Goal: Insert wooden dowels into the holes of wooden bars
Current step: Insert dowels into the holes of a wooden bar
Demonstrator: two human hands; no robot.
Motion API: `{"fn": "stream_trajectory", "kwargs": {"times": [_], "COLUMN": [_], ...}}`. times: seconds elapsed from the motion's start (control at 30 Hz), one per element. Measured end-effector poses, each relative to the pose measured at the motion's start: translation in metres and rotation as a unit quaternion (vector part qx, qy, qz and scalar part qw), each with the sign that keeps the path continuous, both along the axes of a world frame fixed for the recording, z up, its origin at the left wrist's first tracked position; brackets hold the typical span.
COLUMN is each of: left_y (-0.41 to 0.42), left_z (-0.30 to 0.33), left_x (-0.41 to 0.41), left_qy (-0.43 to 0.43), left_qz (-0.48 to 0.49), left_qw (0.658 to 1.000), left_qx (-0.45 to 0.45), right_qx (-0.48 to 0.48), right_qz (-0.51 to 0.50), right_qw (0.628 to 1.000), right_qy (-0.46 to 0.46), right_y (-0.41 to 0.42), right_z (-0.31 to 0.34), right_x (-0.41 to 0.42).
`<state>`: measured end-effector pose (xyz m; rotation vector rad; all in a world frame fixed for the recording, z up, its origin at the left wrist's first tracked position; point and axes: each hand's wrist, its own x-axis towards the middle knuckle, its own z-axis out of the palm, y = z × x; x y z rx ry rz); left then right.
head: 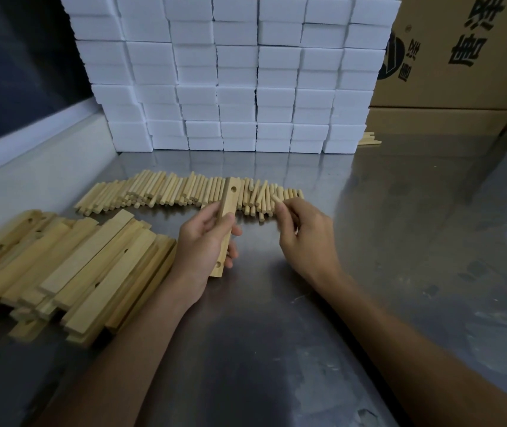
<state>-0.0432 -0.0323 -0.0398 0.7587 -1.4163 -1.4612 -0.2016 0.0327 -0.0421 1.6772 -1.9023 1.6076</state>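
My left hand (204,241) grips a wooden bar (230,195) around its middle and holds it lengthwise above the table. One hole shows near the bar's far end and another near its close end. My right hand (303,232) pinches a short wooden dowel (277,197) between thumb and fingertips, a little to the right of the bar. A long row of loose dowels (166,191) lies on the metal table (277,318) just beyond both hands. A heap of drilled wooden bars (70,272) lies to the left.
A tall wall of stacked white foam blocks (237,75) stands at the back. Cardboard boxes (461,57) rise at the back right, with a few thin sticks (369,139) at their foot. A white ledge (30,167) borders the table on the left.
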Motion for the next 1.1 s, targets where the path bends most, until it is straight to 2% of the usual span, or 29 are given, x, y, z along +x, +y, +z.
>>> {"fn": "stream_trajectory", "kwargs": {"times": [0.13, 0.23, 0.33, 0.47, 0.57, 0.7, 0.87, 1.0, 1.1], "left_y": [-0.001, -0.001, -0.001, -0.001, 0.0, 0.001, 0.005, 0.006, 0.006], "left_z": [-0.001, -0.001, -0.001, -0.001, 0.0, -0.001, -0.004, -0.006, -0.007], "left_x": [0.0, 0.0, 0.0, -0.001, 0.0, 0.0, -0.002, -0.004, -0.005], "left_qy": [0.002, 0.001, -0.003, -0.006, -0.007, -0.029, -0.076, -0.09, -0.092], "left_qz": [0.001, 0.005, 0.005, 0.002, 0.004, 0.006, 0.003, 0.002, -0.006], "left_qw": [1.0, 1.0, 1.0, 1.0, 1.0, 0.999, 0.992, 0.99, 0.988], "left_qx": [0.001, 0.007, 0.009, 0.003, 0.001, -0.03, -0.097, -0.111, -0.121], "right_qx": [-0.035, -0.032, -0.03, 0.026, 0.038, 0.018, -0.011, -0.042, -0.067], "right_qz": [-0.048, -0.003, -0.008, 0.001, 0.005, 0.019, -0.025, 0.002, 0.025], "right_qw": [0.998, 0.999, 0.998, 0.996, 0.998, 0.998, 0.995, 0.992, 0.993], "right_qy": [0.017, -0.025, -0.059, -0.088, -0.055, -0.06, -0.096, -0.116, -0.091], "right_y": [-0.001, 0.001, 0.002, -0.002, -0.001, 0.003, 0.004, 0.005, 0.004], "right_z": [0.004, 0.007, 0.002, -0.004, -0.003, 0.002, 0.006, 0.008, 0.007], "right_x": [0.0, -0.002, -0.002, -0.006, -0.007, -0.001, 0.003, 0.005, 0.006]}}
